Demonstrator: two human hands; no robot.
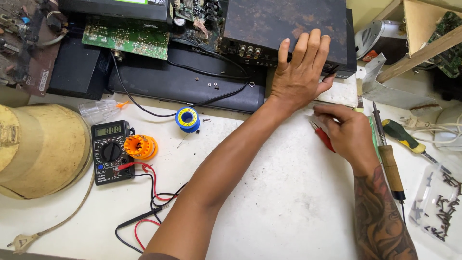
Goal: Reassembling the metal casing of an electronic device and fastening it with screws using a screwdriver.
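My left hand [301, 70] reaches across the white table and lies flat, fingers spread, on the near edge of a dark rusty metal device case [284, 24]. Just below it my right hand [349, 132] curls over a red-handled tool [323, 137] lying on the table; only the red handle shows under the fingers, and the tool's tip is hidden. A soldering iron with a wooden handle [389, 161] lies right beside my right hand.
A black multimeter [109, 151] with red and black leads, an orange reel [140, 147] and a blue solder spool [187, 119] sit left of my arm. A green-handled screwdriver [404, 136] and a clear bag of screws [440, 204] lie right. Circuit boards [126, 38] line the back.
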